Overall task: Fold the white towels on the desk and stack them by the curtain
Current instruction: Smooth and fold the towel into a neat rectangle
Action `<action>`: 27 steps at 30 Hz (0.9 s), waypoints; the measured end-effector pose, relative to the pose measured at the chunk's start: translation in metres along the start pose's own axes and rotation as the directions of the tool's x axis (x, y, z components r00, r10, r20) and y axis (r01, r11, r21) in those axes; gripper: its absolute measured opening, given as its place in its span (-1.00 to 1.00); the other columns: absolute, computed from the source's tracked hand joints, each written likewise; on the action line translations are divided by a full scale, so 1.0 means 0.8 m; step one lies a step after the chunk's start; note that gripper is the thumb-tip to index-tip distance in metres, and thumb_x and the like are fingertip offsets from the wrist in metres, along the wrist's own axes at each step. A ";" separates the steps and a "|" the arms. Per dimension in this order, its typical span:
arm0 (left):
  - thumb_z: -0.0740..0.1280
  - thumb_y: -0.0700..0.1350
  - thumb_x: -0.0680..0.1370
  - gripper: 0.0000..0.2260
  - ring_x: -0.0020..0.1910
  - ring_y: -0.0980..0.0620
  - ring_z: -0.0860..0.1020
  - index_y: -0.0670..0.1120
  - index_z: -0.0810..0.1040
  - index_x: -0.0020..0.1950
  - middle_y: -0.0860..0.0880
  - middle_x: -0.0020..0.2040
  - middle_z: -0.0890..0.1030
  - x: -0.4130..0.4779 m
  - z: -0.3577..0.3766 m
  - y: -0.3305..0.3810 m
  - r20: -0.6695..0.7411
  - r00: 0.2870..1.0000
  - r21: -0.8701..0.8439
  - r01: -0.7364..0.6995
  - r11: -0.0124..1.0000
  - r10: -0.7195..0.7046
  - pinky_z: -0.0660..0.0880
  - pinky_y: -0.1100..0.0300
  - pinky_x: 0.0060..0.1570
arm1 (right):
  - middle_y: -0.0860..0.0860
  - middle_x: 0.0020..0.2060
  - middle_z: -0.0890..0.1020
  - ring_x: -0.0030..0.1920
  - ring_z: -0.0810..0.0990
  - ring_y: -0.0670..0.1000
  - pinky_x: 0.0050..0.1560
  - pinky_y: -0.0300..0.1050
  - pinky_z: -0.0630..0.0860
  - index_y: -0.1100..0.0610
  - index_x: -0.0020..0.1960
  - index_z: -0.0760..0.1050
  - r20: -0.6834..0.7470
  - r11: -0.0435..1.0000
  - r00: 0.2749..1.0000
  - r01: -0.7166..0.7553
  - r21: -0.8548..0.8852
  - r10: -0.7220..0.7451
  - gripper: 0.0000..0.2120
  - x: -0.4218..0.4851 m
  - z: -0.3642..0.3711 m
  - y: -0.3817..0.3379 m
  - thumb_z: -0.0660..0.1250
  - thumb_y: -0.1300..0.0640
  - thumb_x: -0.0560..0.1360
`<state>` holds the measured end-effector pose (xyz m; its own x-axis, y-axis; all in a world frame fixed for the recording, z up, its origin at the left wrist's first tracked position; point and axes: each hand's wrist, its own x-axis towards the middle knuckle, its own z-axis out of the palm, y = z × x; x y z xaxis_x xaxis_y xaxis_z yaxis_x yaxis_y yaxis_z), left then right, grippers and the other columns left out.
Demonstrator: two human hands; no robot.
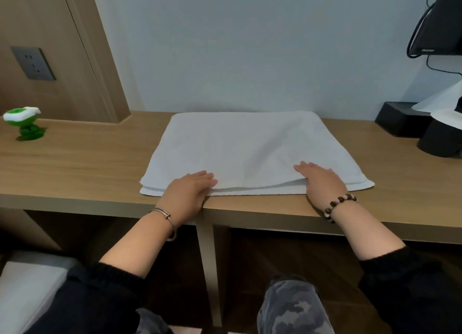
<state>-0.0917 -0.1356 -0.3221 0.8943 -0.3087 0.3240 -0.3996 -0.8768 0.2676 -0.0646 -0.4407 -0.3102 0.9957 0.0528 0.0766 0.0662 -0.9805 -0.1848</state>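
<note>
a: towel status?
b: white towel (250, 148) lies flat in the middle of the desk (75, 163), folded over, two layers showing at the near edge. far edge sits against the wall.
a: hands?
b: left hand (190, 191) palm down on the near-left edge, fingers straight, gripping nothing. right hand (322, 181) flat on the top layer toward the near-right corner, fingers extended, no grip either.
a: surroundings?
b: green toy (23, 123) far left on the desk, wall socket (33, 63) above it. black boxes (397, 118) at the right end, white paper (440, 101) over them, dark screen (442, 21) above.
</note>
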 end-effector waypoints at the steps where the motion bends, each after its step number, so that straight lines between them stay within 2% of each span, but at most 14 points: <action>1: 0.20 -0.13 0.61 -0.72 0.43 0.07 0.30 -0.01 0.52 0.31 0.08 0.38 0.44 0.000 0.000 0.001 -0.001 1.000 -0.010 0.015 1.000 -0.015 0.23 0.12 0.40 | -0.03 0.48 0.25 0.47 0.20 -0.01 0.50 -0.01 -0.06 0.00 0.48 0.23 -0.064 1.000 0.998 0.012 0.012 -0.012 -0.37 -0.001 -0.009 0.003 0.03 0.45 0.49; 4: 0.22 -0.08 0.61 -0.72 0.42 0.09 0.31 0.01 0.52 0.30 0.10 0.37 0.44 0.003 0.002 0.004 -0.002 0.999 -0.006 0.043 0.999 -0.043 0.24 0.11 0.40 | -0.01 0.44 0.33 0.45 0.25 -0.01 0.48 0.03 -0.15 0.06 0.40 0.37 -0.320 0.992 0.942 0.063 -0.111 -0.096 -0.38 -0.008 -0.023 0.007 0.11 0.48 0.41; 5: 0.22 -0.07 0.61 -0.72 0.42 0.09 0.31 0.01 0.52 0.30 0.10 0.37 0.44 0.003 0.003 0.005 -0.008 0.999 -0.011 0.052 0.999 -0.052 0.24 0.10 0.41 | -0.02 0.44 0.33 0.46 0.24 -0.01 0.47 0.05 -0.16 0.05 0.39 0.38 -0.327 0.978 0.935 0.073 -0.198 -0.136 -0.39 -0.014 -0.022 0.007 0.13 0.47 0.42; 7: 0.22 -0.08 0.61 -0.72 0.43 0.08 0.31 0.00 0.52 0.30 0.09 0.37 0.45 -0.001 0.005 0.006 -0.024 0.998 -0.028 0.055 0.998 -0.056 0.21 0.09 0.43 | -0.07 0.46 0.30 0.47 0.20 -0.03 0.47 0.07 -0.15 -0.02 0.43 0.31 -0.186 0.950 0.972 0.079 -0.302 -0.140 -0.42 -0.026 -0.015 0.009 0.13 0.39 0.48; 9: 0.24 -0.11 0.60 -0.74 0.41 0.06 0.33 -0.03 0.55 0.28 0.05 0.34 0.48 -0.005 0.007 0.007 -0.054 0.997 -0.051 0.046 0.998 -0.049 0.19 0.08 0.44 | -0.09 0.47 0.27 0.48 0.17 -0.05 0.48 0.05 -0.12 -0.08 0.46 0.24 -0.036 0.956 0.997 0.048 -0.289 -0.061 -0.41 -0.034 -0.014 0.012 0.12 0.34 0.51; 11: 0.28 -0.14 0.58 -0.77 0.38 0.04 0.39 -0.07 0.59 0.22 0.02 0.29 0.53 -0.008 0.007 0.008 -0.085 0.996 -0.086 0.031 0.996 -0.038 0.22 0.09 0.42 | -0.06 0.46 0.28 0.48 0.17 -0.02 0.48 0.06 -0.06 -0.08 0.44 0.27 -0.017 0.955 0.999 0.043 -0.294 -0.050 -0.45 -0.038 -0.017 0.012 0.11 0.31 0.52; 12: 0.30 -0.15 0.57 -0.78 0.35 0.03 0.42 -0.07 0.61 0.20 0.01 0.27 0.55 -0.008 0.006 0.008 -0.091 0.995 -0.097 0.024 0.995 -0.033 0.25 0.11 0.38 | -0.05 0.46 0.29 0.48 0.17 0.00 0.48 0.06 -0.05 -0.06 0.43 0.29 -0.041 0.961 0.996 0.061 -0.271 -0.074 -0.50 -0.039 -0.016 0.008 0.11 0.29 0.54; 14: 0.31 -0.14 0.56 -0.78 0.29 0.02 0.46 -0.06 0.61 0.19 0.00 0.23 0.58 -0.004 0.002 0.009 -0.092 0.996 -0.096 0.010 0.995 -0.019 0.32 0.17 0.28 | -0.05 0.46 0.28 0.47 0.19 -0.01 0.47 -0.03 -0.05 -0.05 0.43 0.31 -0.110 0.987 0.982 0.146 -0.060 -0.152 -0.56 -0.041 -0.009 -0.007 0.13 0.22 0.59; 16: 0.32 -0.13 0.56 -0.78 0.22 -0.01 0.49 -0.05 0.61 0.19 0.00 0.18 0.60 0.001 -0.001 0.014 -0.090 0.996 -0.077 -0.006 0.997 -0.001 0.38 0.17 0.18 | -0.08 0.44 0.32 0.45 0.24 -0.05 0.44 -0.15 -0.01 -0.03 0.43 0.33 -0.126 0.954 0.961 0.262 0.144 -0.245 -0.59 -0.042 -0.001 -0.028 0.17 0.18 0.60; 18: 0.33 -0.16 0.55 -0.82 0.13 -0.05 0.51 -0.11 0.64 0.11 -0.04 0.10 0.62 0.006 -0.001 0.022 -0.094 0.995 -0.035 -0.045 0.998 0.041 0.42 0.13 0.08 | -0.09 0.40 0.39 0.42 0.29 -0.08 0.41 -0.21 0.09 -0.01 0.37 0.42 -0.111 0.928 0.956 0.289 0.234 -0.270 -0.65 -0.040 0.007 -0.044 0.17 0.18 0.60; 21: 0.34 -0.25 0.51 -0.90 -0.04 -0.12 0.54 -0.18 0.66 -0.09 -0.09 -0.07 0.63 0.013 -0.006 0.033 -0.142 0.985 0.055 -0.092 0.994 0.099 0.49 0.05 -0.14 | -0.09 0.34 0.46 0.40 0.35 -0.09 0.41 -0.15 0.21 0.02 0.29 0.51 -0.121 0.930 0.972 0.229 0.286 -0.202 -0.70 -0.035 0.013 -0.049 0.18 0.18 0.60; 24: 0.45 -0.37 0.35 -0.89 -0.27 -0.15 0.55 -0.19 0.62 -0.28 -0.09 -0.27 0.61 0.015 -0.016 0.037 -0.195 0.955 0.142 -0.198 0.970 0.223 0.48 0.06 -0.46 | -0.08 0.35 0.45 0.39 0.35 -0.06 0.41 -0.11 0.23 0.03 0.29 0.51 -0.104 0.942 0.979 0.197 0.271 -0.175 -0.70 -0.033 0.015 -0.050 0.17 0.18 0.61; 27: 0.50 -0.39 0.26 -0.83 -0.33 -0.11 0.53 -0.17 0.58 -0.35 -0.07 -0.33 0.58 0.004 -0.010 0.038 -0.138 0.944 0.201 -0.268 0.942 0.298 0.44 0.13 -0.57 | -0.09 0.35 0.44 0.39 0.36 -0.04 0.40 -0.09 0.25 0.03 0.30 0.50 -0.105 0.946 0.981 0.187 0.264 -0.165 -0.69 -0.033 0.017 -0.052 0.16 0.19 0.61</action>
<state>-0.1028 -0.1601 -0.3054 0.6977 -0.5021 0.5110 -0.5759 -0.8174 -0.0168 -0.0924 -0.3990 -0.3179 0.9587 0.1936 0.2082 0.2663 -0.8678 -0.4196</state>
